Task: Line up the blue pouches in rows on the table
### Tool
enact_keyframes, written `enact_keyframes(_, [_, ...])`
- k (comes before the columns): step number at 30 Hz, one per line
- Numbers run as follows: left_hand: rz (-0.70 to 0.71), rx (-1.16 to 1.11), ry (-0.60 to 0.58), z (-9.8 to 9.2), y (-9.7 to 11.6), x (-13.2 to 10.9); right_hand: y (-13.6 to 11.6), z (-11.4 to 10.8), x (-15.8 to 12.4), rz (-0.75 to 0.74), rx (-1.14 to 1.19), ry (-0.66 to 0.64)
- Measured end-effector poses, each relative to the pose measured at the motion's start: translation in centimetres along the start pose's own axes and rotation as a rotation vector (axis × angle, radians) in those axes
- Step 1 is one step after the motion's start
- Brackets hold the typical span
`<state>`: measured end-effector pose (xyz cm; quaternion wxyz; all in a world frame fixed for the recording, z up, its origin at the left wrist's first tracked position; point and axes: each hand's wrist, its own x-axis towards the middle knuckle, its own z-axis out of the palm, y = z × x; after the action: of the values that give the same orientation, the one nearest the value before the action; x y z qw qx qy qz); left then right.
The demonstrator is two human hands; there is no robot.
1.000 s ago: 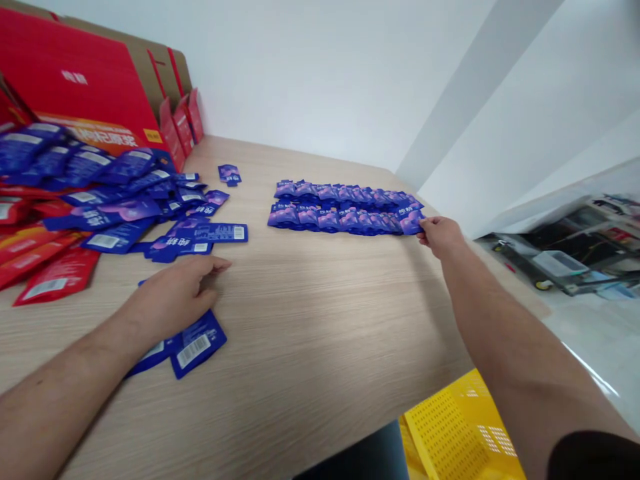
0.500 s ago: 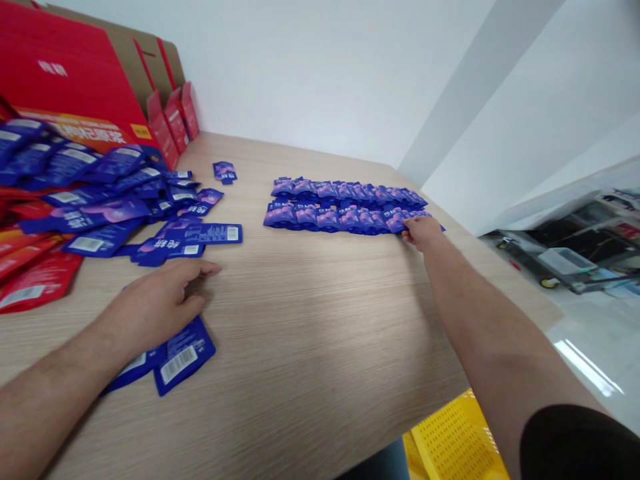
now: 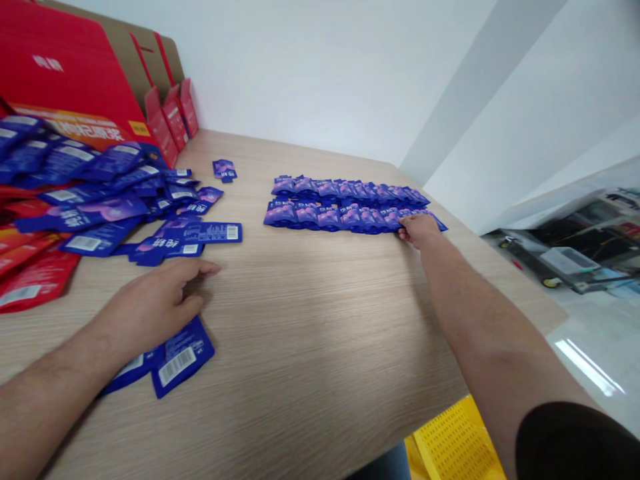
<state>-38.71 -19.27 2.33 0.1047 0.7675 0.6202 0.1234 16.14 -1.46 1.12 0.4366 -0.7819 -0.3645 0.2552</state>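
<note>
The table point(image 3: 310, 347) across the middle of the frame is pale wood-grain laminate — smooth, matt, finely streaked. The purple sachets point(image 3: 345, 207) in rows at centre look like glossy plastic film, as do the blue packets point(image 3: 100, 200) heaped at left. Upper left, the red cartons point(image 3: 75, 73) are smooth printed cardboard with raw brown backs. Lower right, a yellow crate point(image 3: 450, 440) — perforated hard plastic.
</note>
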Motion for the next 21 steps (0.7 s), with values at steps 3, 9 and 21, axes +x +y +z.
enact_keyframes(3, [0.001, -0.001, -0.005, 0.0, 0.0, 0.0, 0.0, -0.1, 0.1, 0.004, -0.007, 0.003])
enact_keyframes(9, [-0.001, 0.004, -0.006, 0.1, -0.1, 0.1, -0.2, 0.2, 0.7, -0.012, -0.066, 0.001])
enact_keyframes(21, [0.020, 0.002, -0.005, 0.0, -0.1, 0.1, -0.6, 0.9, -0.1, -0.123, -0.305, 0.025])
